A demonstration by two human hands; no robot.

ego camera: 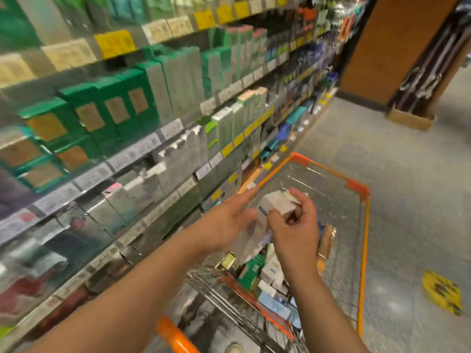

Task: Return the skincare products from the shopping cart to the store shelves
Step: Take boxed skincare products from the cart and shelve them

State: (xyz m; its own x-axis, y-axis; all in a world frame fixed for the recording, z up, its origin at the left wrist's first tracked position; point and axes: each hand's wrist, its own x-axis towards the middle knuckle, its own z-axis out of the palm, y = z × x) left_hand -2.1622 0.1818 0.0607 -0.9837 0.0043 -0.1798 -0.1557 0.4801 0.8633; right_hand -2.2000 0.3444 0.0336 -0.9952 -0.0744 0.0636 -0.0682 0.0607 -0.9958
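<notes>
My right hand pinches a small white box above the shopping cart. My left hand is beside it, over the cart's left rim. Its thumb lies across a tall pale box and its index finger points straight toward the shelves. The two boxes touch between my hands. More skincare boxes, white, green and light blue, lie piled at the near end of the cart. The picture is blurred by motion.
Shelves of green, grey and silver boxes with white and yellow price tags fill the left side. An orange cart handle is near me. A brown pillar and a cardboard bin stand at the far right, a yellow floor sticker to the right.
</notes>
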